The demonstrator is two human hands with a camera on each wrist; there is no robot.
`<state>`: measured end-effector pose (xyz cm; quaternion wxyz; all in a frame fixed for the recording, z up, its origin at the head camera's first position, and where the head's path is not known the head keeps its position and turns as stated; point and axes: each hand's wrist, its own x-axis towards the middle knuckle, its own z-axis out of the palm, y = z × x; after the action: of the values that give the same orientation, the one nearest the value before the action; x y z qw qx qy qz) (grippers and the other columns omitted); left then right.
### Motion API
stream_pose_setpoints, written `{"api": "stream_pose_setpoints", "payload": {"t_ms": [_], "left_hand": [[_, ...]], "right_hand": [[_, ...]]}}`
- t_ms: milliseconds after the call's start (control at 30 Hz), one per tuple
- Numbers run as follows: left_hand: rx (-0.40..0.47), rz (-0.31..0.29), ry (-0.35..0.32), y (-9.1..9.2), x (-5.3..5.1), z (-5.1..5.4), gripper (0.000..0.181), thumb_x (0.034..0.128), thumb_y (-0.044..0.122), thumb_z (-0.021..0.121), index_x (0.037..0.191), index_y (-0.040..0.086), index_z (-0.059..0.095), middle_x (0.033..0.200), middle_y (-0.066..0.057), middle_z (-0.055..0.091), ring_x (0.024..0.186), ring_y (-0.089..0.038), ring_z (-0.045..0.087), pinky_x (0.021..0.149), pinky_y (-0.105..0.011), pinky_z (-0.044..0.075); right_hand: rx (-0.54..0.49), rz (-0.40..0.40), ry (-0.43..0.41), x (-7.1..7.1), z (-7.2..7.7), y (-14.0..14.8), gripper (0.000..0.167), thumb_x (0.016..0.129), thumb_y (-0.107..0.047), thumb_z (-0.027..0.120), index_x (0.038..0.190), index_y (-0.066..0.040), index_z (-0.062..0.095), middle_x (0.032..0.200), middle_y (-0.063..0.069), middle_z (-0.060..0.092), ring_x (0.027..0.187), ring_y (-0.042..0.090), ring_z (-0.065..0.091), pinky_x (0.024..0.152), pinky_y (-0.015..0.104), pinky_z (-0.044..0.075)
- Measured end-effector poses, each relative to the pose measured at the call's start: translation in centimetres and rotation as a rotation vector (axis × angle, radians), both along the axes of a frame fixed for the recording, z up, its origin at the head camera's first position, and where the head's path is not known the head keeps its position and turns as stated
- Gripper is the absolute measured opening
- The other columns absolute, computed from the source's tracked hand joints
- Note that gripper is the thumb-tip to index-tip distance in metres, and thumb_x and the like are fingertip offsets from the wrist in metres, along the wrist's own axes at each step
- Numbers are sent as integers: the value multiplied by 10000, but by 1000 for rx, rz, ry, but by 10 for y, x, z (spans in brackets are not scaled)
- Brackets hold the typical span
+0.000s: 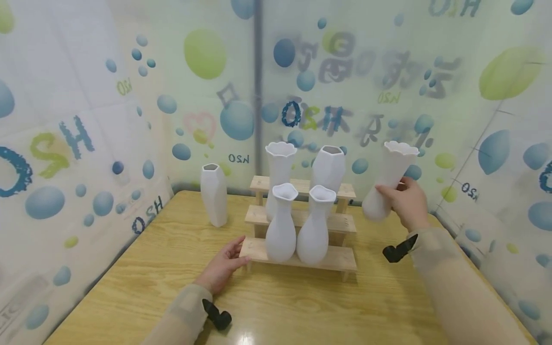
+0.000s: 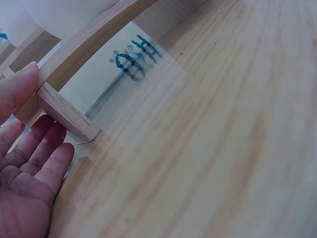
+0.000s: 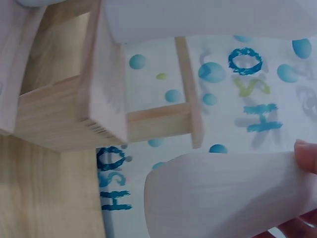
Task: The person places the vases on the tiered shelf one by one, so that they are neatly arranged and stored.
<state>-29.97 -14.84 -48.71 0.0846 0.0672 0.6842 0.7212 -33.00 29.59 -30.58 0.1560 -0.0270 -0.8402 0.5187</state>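
inspected: three-step wooden stand (image 1: 340, 258), set on a wood-grain table (image 1: 302, 306) and taken as reference. to the right of the stand: right hand (image 1: 409, 201), wrapped with thumb and fingers around the waist of a white scalloped vase (image 1: 394, 167); held tilted, with rim away from the stand, and apart from it. at the left end of the stand's lowest step: left hand (image 1: 224, 263), gripping the board end with thumb at the front edge, other fingers behind and beneath.

upright on the stand's lowest step: a left flared vase (image 1: 281, 237) and a right flared vase (image 1: 313, 239), both white, side by side; no telling whether touching. on the stand's middle step, at the left: a white ruffled vase (image 1: 279, 165), upright. farther right on the stand, behind the right flared vase: a white faceted vase (image 1: 330, 165), with base hidden. to the left of the stand, well apart: a second faceted vase (image 1: 214, 199), upright on the table. behind the stand: a spotted wall sheet (image 1: 164, 28), printed in blue and green.
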Motion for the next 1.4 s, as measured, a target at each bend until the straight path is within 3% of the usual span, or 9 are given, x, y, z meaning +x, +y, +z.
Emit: {"api": "stream_pose_setpoints", "payload": {"t_ms": [333, 667, 900, 1400], "left_hand": [[-17, -1, -6, 0, 1, 1, 721, 897, 107, 679, 1504, 84, 290, 1325, -166, 504, 1163, -215, 510, 1026, -385, 346], [-18, -19, 6, -1, 2, 3, 715, 916, 105, 658, 1512, 70, 265, 1315, -167, 506, 1144, -203, 512, 991, -339, 372], [-18, -19, -2, 1, 3, 6, 711, 918, 107, 654, 1510, 64, 264, 1325, -172, 500, 1163, -217, 503, 1020, -382, 344], [-15, -1, 0, 0, 1, 1, 723, 898, 131, 683, 1502, 75, 290, 1316, -168, 510, 1177, -236, 498, 1055, -446, 316]], "right_hand": [[-16, 34, 20, 1, 44, -21, 798, 863, -484, 669, 1427, -22, 344, 1311, 205, 451, 1167, 362, 456, 905, 582, 447], [-70, 70, 30, -14, 70, -37, 769, 867, -419, 690, 1440, -39, 346, 1318, 169, 441, 1190, 332, 452, 864, 528, 476], [-114, 89, 34, -26, 77, -48, 753, 862, -388, 707, 1419, -9, 371, 1335, 190, 431, 1199, 350, 450, 888, 571, 464], [-115, 132, 7, -51, 67, -67, 705, 875, -331, 701, 1425, -34, 374, 1343, 189, 451, 1201, 354, 460, 892, 575, 464]]}}
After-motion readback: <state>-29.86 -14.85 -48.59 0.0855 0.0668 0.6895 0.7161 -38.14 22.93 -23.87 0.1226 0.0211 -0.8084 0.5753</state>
